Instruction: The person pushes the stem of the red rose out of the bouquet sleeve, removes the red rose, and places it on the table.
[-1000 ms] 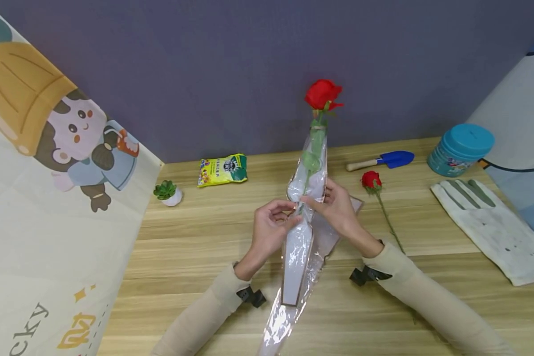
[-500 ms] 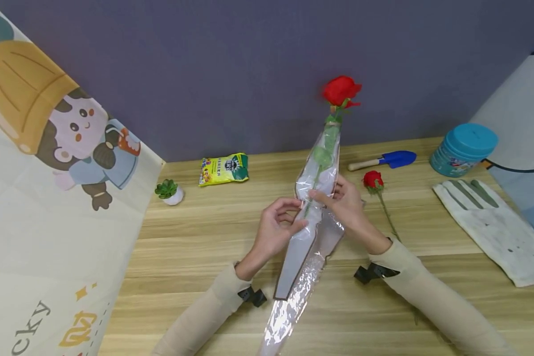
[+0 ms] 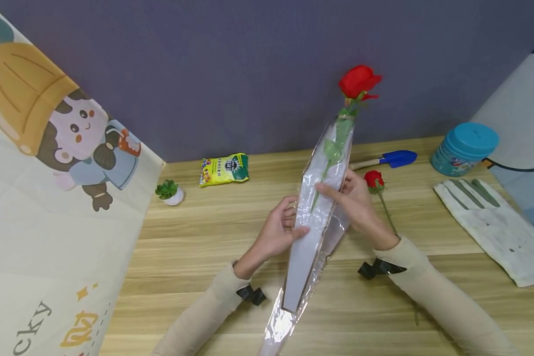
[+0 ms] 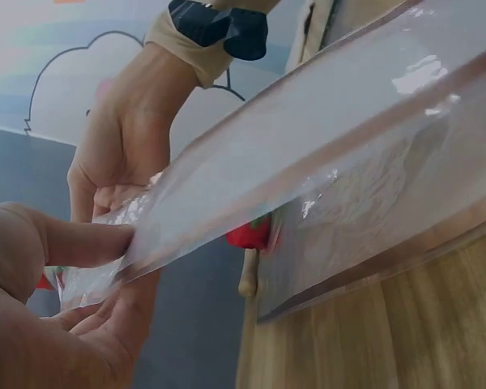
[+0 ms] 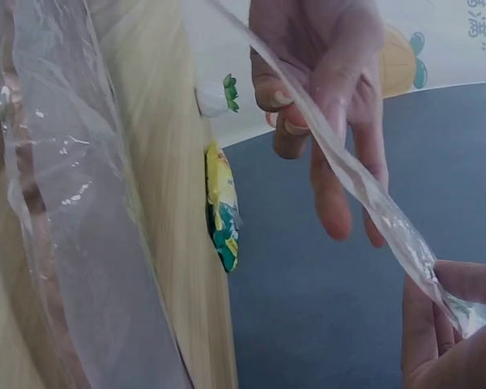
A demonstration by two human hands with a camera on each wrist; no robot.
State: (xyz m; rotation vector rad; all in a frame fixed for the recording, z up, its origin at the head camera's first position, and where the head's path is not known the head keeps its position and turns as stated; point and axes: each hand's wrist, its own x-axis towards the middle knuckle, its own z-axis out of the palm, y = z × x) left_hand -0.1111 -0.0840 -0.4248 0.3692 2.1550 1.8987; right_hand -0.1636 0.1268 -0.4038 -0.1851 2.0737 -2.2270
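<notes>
A red rose (image 3: 359, 81) stands in a clear-and-white flower sleeve (image 3: 300, 269), its bloom out past the top end and its green stem showing through the film. My right hand (image 3: 358, 205) pinches the sleeve's upper part, thumb across the front and fingers behind. Lower down, my left hand (image 3: 281, 230) holds the left edge between thumb and fingers. In the left wrist view the sleeve (image 4: 251, 174) slopes up and away from the hands. Beneath it, another clear wrapper (image 3: 278, 324) lies on the table.
Right of my hands lie a second rose (image 3: 373, 180), a blue trowel (image 3: 398, 158) and white gloves (image 3: 498, 232). A teal tub (image 3: 465, 148) stands at the back right. Further left are a yellow-green packet (image 3: 224, 169) and a small potted succulent (image 3: 169, 192).
The held rose and sleeve have shifted right and upward. Both hands moved with them, the right one further. The sleeve's crumpled middle now looks flatter and wider.
</notes>
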